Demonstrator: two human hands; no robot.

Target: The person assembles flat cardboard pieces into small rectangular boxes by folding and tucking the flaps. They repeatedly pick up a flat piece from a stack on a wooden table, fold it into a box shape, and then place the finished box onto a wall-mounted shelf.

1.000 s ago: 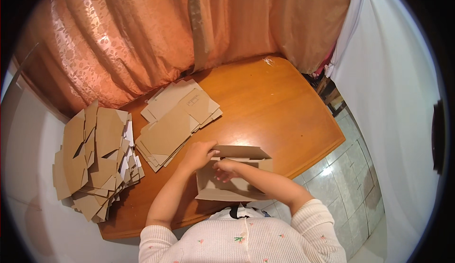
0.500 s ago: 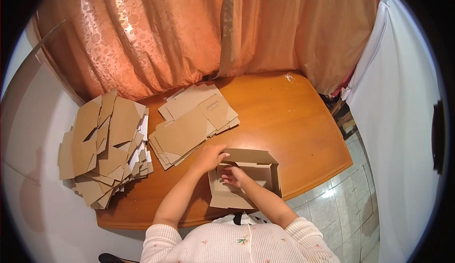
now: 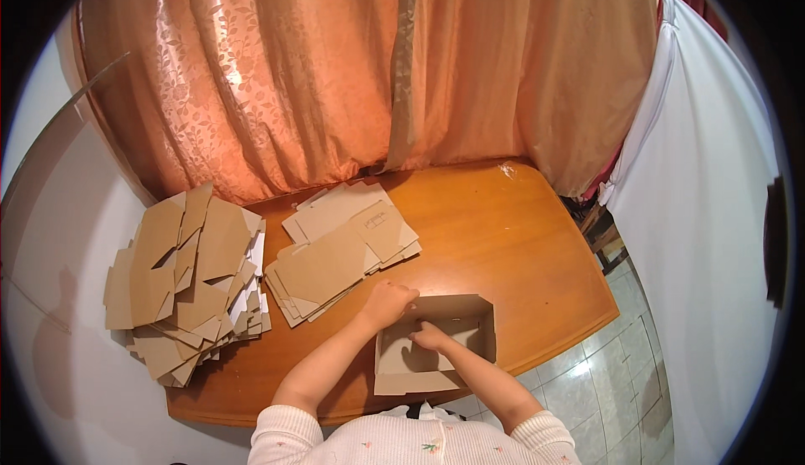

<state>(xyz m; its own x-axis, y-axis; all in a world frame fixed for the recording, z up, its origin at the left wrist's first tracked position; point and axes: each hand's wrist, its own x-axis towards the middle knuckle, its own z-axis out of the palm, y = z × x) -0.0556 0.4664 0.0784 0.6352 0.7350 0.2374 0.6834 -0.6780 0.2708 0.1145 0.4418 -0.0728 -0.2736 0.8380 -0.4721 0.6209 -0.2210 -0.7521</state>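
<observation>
A brown cardboard box (image 3: 436, 381), open at the top, stands on the near part of the table in front of me. My left hand (image 3: 392, 303) is closed at its far left corner, fingers bent over the edge by the raised back panel (image 3: 457, 306). My right hand (image 3: 430, 337) reaches over the box's opening from the right. Its fingers are drawn together near the inner side of the left wall, close below my left hand. Whatever its fingertips may pinch is hidden. Some bare inside bottom of the box shows beneath my right wrist.
Left of the box lies a low stack of flat cardboard blanks (image 3: 327, 268). A taller, untidy pile of folded cardboard (image 3: 180, 276) stands at the table's left end. Orange curtains (image 3: 319, 71) hang behind the wooden table (image 3: 511, 238); a white cloth (image 3: 696, 171) hangs at the right.
My right hand's spread fingers have drawn together near the left wall. The box's far panel stands more upright. The view has tilted up, so the table sits lower.
</observation>
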